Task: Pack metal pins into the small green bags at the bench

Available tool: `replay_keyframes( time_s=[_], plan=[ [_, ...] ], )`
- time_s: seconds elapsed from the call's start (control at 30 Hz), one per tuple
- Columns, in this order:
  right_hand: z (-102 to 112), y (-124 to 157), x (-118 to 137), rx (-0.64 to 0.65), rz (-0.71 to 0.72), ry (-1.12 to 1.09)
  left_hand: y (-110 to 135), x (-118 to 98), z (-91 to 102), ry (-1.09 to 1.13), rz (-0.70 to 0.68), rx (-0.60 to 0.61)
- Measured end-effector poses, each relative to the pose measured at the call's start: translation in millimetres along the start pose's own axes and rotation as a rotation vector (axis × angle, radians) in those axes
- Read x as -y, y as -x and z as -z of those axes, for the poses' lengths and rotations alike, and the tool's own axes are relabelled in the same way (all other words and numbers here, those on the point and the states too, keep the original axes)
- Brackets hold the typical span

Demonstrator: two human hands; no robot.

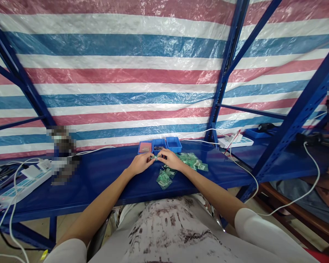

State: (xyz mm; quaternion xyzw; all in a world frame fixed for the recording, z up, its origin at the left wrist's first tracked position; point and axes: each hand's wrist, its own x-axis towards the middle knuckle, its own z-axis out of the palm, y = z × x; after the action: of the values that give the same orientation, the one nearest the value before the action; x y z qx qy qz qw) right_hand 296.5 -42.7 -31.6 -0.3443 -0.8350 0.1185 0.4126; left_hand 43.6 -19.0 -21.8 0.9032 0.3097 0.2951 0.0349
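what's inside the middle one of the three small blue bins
The middle bin holds dark pieces, too small to identify. The right hand hides part of its near side, so whatever lies there cannot be seen.

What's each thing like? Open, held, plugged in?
Left hand: pinching small greenish piece
Right hand: pinching it too
Left blue bin: open, pink contents
Middle blue bin: open, dark contents
Right blue bin: open
Green packets: lying heaped
Left power strip: plugs inserted
Right power strip: plug inserted
Striped tarp: hanging, wrinkled
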Motion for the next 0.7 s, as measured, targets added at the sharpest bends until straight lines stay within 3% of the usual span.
replay_keyframes(
  time_s=[0.3,0.7],
  plan=[
    [0.5,0.6,2.5,0.01,-0.01,0.003,0.9,1.3,-0.1,-0.012,-0.054,0.001],
    [-0.7,0.2,-2.0,-0.008,-0.019,0.033,0.2,-1.6,1.7,-0.016,-0.007,-0.003]
  ],
)
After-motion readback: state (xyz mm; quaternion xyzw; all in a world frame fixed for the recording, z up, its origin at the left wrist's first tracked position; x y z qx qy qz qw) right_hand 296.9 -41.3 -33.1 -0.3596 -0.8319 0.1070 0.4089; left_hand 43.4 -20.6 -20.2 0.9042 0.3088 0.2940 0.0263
